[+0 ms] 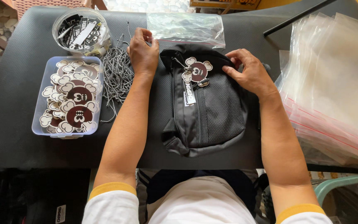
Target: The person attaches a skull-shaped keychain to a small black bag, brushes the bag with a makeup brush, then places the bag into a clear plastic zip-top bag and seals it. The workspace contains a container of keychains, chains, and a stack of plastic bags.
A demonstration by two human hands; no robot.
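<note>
Black nylon pouch (206,105) (mesh-fronted) pinched by left hand (143,52) and right hand (247,70).

The black table (17,95) carries a grey pouch (206,110), clear zip bags (332,87), a tag tray (38,124), cords (117,76) and a round tub (59,25).

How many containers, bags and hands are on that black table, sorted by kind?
Clear tubs: 2, a round tub and a rectangular tub
Black bag: 1
Hands: 2, the left hand and the right hand, both on the bag's top end
Total: 5
</note>
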